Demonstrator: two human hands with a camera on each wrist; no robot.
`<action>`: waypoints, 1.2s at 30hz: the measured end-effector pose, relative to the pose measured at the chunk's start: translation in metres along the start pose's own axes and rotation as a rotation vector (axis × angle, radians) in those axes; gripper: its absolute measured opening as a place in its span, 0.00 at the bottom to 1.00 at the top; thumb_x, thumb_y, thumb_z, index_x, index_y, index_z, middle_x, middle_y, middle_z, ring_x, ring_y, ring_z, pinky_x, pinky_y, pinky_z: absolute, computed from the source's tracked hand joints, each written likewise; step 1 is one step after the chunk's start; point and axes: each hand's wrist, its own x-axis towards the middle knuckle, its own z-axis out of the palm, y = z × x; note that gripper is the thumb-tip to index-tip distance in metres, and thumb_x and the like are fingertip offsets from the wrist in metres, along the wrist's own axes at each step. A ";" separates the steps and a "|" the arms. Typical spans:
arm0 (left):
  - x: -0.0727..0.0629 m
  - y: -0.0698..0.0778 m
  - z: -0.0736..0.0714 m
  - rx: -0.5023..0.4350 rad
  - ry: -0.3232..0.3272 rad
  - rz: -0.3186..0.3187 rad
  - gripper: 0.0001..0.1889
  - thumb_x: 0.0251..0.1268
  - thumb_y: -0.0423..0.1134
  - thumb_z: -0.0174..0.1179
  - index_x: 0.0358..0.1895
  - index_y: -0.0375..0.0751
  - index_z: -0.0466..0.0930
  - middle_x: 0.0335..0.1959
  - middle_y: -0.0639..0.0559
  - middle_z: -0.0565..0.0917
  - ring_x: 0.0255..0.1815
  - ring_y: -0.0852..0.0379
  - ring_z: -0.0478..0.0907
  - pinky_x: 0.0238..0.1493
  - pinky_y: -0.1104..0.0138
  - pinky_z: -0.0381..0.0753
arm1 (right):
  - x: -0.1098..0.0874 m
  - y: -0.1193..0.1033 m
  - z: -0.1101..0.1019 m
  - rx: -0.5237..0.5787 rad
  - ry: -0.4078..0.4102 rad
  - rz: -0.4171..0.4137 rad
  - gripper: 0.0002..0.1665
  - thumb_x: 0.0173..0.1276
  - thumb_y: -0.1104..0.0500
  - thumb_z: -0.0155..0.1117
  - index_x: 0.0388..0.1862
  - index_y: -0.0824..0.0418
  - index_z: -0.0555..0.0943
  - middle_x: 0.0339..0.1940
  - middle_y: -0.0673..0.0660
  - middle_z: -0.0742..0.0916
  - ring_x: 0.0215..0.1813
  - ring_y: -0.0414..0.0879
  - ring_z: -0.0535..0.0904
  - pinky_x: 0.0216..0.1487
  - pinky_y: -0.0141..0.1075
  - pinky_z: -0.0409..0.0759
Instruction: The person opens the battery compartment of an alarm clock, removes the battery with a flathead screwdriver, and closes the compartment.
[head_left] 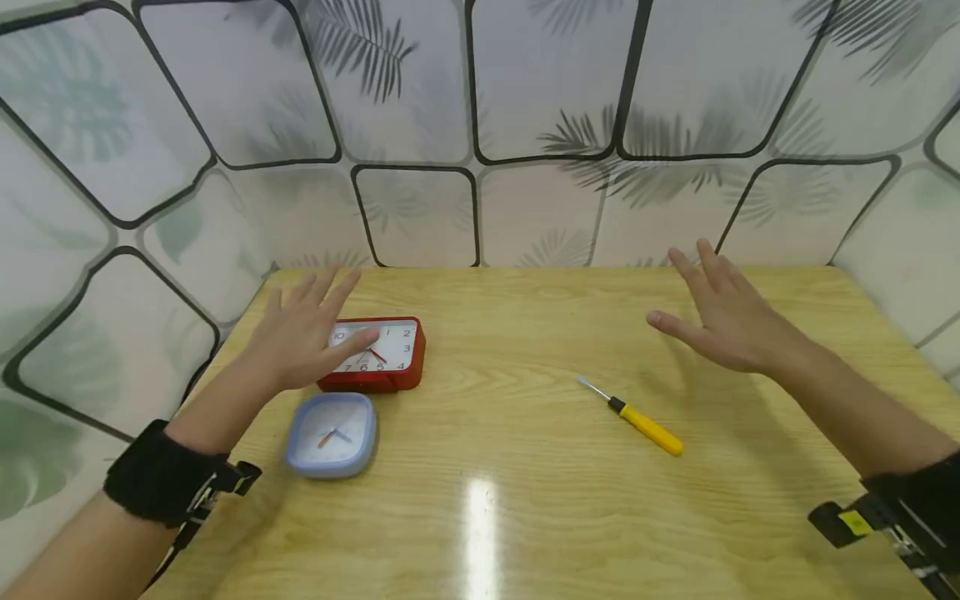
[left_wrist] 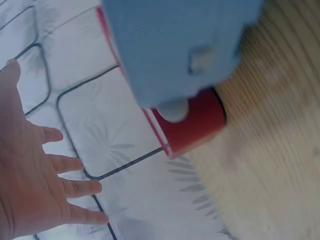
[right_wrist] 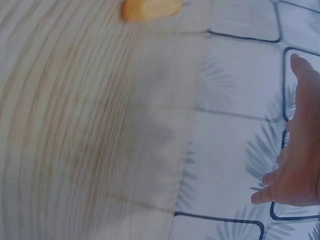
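My left hand (head_left: pixel 303 333) is spread above the table, fingers straight, and overlaps the left part of a red rectangular clock (head_left: pixel 408 379) in the head view. In front of that clock sits a smaller light-blue square clock (head_left: pixel 332 435). The left wrist view has the blue clock's side (left_wrist: pixel 165 50) close up, with the red clock (left_wrist: pixel 197 122) behind it and the left hand (left_wrist: pixel 35 175) off to one side. My right hand (head_left: pixel 723 321), fingers spread, hovers beyond a yellow-handled screwdriver (head_left: pixel 648 427) lying on the table. Neither hand holds anything.
The pale wood table (head_left: pixel 480 417) meets a patterned wall covering (head_left: pixel 412 217) at its back edge, and similar covering rises at both sides. Each wrist wears a black strap with a small camera (head_left: pixel 840 523). Light glares on the table's front middle.
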 end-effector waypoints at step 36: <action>-0.053 0.035 0.014 -0.041 -0.421 0.128 0.50 0.33 0.52 0.90 0.68 0.45 0.77 0.62 0.48 0.81 0.54 0.50 0.77 0.50 0.53 0.83 | -0.081 -0.068 0.003 0.047 0.194 -0.166 0.33 0.75 0.47 0.70 0.74 0.57 0.78 0.70 0.63 0.85 0.71 0.66 0.78 0.67 0.67 0.76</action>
